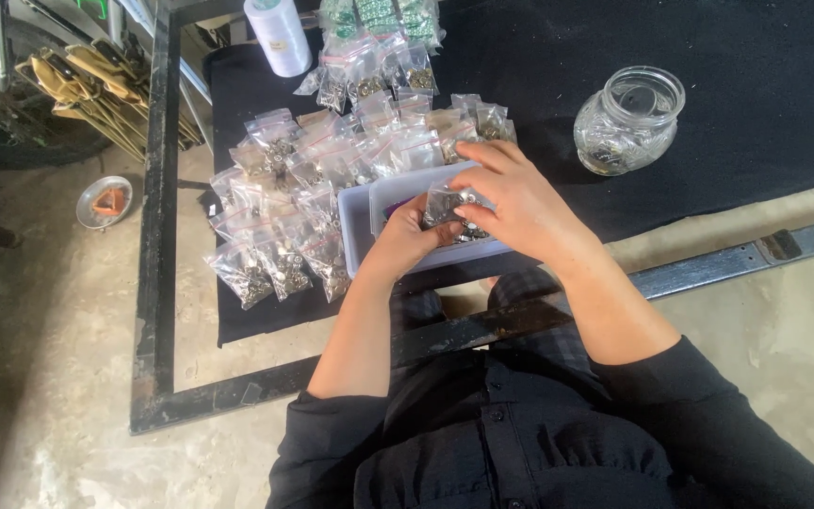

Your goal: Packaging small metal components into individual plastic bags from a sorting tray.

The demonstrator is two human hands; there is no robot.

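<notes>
One small clear bag (451, 203) of metal pieces is held between both hands, just above a shallow white tray (360, 221) at the near edge of the black table cloth (756, 104); the left hand (407, 240) is closed on the bag's lower left side, thumb and fingers pinched on the plastic; the right hand (518, 203) is laid over the bag's right side, its fingers curled loosely down onto the top edge, so the bag is gripped from both sides and sits between the two palms; much of the bag is covered by the right hand's fingers, and whether its mouth is sealed cannot be told; the small metal pieces inside are too fine to be made out; the tray's contents are largely hidden behind the hands, apart from a purple patch at its left; to the left of the tray and beyond it, many filled bags (280, 245) of the same kind are spread in overlapping rows; a white spool (278, 36) stands at the far edge, cut off by the frame; a glass jar (628, 118) without a lid stands well apart to the right; a metal bowl (104, 201) lies on the concrete floor beside the black table frame (154, 245).
</notes>
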